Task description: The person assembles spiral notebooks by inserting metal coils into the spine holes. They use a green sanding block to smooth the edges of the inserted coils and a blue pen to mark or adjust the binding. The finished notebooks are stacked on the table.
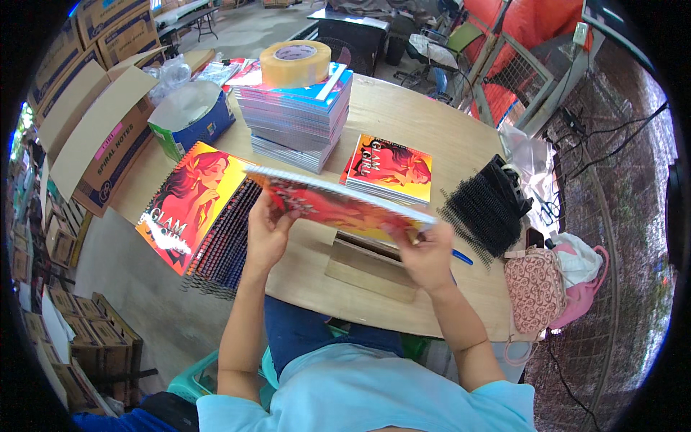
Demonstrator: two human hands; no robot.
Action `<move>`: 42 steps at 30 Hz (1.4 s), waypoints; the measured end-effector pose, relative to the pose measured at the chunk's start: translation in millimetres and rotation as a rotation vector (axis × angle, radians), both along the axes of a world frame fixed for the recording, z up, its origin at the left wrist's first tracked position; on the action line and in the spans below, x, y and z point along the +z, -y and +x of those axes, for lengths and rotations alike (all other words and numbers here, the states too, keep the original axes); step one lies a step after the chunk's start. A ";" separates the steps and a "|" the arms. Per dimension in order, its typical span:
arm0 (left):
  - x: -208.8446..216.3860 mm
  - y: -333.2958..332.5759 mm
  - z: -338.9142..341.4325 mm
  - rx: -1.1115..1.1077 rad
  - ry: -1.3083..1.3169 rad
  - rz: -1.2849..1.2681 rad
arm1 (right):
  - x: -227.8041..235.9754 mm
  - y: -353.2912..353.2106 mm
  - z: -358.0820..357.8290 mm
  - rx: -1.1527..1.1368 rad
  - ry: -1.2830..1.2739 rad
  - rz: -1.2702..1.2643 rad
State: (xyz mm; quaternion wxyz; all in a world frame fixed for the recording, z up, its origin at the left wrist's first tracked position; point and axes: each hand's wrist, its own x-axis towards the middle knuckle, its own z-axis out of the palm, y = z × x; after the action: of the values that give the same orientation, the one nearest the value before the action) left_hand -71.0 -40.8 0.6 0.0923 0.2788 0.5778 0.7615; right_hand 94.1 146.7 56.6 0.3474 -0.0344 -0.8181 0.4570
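Observation:
Both my hands hold a notebook point(338, 205) with a red and yellow illustrated cover, tilted above the table and a little blurred. My left hand point(268, 234) grips its left end, thumb on the cover. At the opposite end, my right hand point(426, 252) pinches the lower corner. Beneath it sits a tan box-like block point(367, 273), partly hidden. To the left lies a stack of coil-bound notebooks point(198, 194) with the same cover. Beyond the held notebook rests a smaller stack of matching notebooks point(394, 169). Black spiral binding coils point(488, 212) lie in a pile to the right.
A tall stack of notebooks point(295, 129) stands at the back, topped by a tape roll point(296, 63). Left of it are a blue-green cut container point(191, 119) and an open cardboard box point(119, 155). A blue pen point(462, 257), scissors point(548, 209) and pink pouch point(534, 288) lie right.

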 end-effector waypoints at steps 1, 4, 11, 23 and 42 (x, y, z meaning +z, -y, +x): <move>-12.5 4.3 -2.7 0.015 0.031 -0.012 | -3.1 7.8 -8.7 0.015 -0.021 0.003; -48.9 14.6 -9.0 0.038 0.045 -0.061 | -11.4 12.0 -15.3 0.018 0.020 0.051; -55.6 -6.9 9.3 -0.078 0.030 -0.159 | -22.5 -3.1 20.3 -0.123 0.216 -0.017; -87.5 -34.9 60.2 -0.332 0.032 -0.054 | -108.5 -48.4 90.8 0.299 0.240 -0.577; 26.6 -112.4 126.9 -0.111 -0.984 -0.413 | -14.1 -105.9 108.4 0.055 0.268 0.129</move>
State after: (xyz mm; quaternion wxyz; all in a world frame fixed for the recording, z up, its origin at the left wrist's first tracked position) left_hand 55.9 71.6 27.1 -0.0966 0.6091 0.6748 0.4053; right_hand 202.5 252.7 42.4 0.2239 -0.0505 -0.8855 0.4040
